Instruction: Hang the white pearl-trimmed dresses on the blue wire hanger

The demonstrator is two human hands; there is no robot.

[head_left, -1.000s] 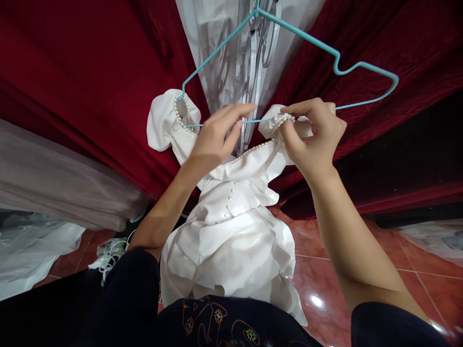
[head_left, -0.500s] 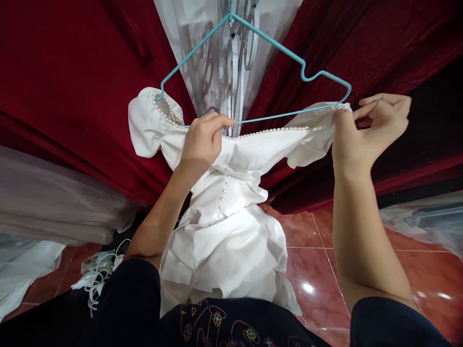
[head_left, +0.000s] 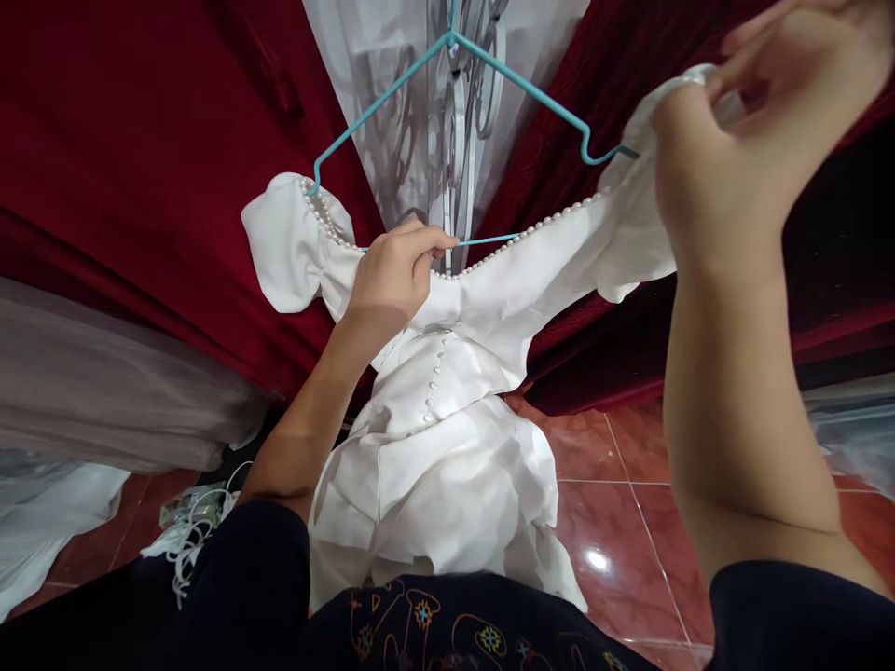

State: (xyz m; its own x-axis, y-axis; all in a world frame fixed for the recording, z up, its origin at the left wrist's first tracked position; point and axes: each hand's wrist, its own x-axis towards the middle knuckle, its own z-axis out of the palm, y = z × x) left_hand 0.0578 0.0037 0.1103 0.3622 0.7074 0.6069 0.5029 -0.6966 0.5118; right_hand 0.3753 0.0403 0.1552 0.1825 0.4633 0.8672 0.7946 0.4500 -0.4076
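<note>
1. Fingers of the left hand were closed on the lower bar of the turquoise hanger, near the middle of what I saw; whether they also pinched cloth, I could not tell.
2. Toward two o'clock, the right hand gripped the upper edge of one puffed sleeve, its outermost fingers blurred.
3. White and faintly glossy, the dress hung from the centre down to six o'clock, small white buttons lining its bodice and pearl trim edging its neckline, which sloped up toward two.
4. Its other sleeve sat round and full at ten o'clock, one hanger end in its pearl-edged opening; the opposite end went out of sight at the gripped sleeve.
5. Below, the skirt bunched in folds, reaching the person's dark embroidered shirt from my angle.
6. Red floor tiles showed at four o'clock, between skirt and right forearm.
7. Red curtain spread behind at ten; white metalwork stood behind the hanger at twelve.
8. White cords lay at eight, near the left elbow.
</note>
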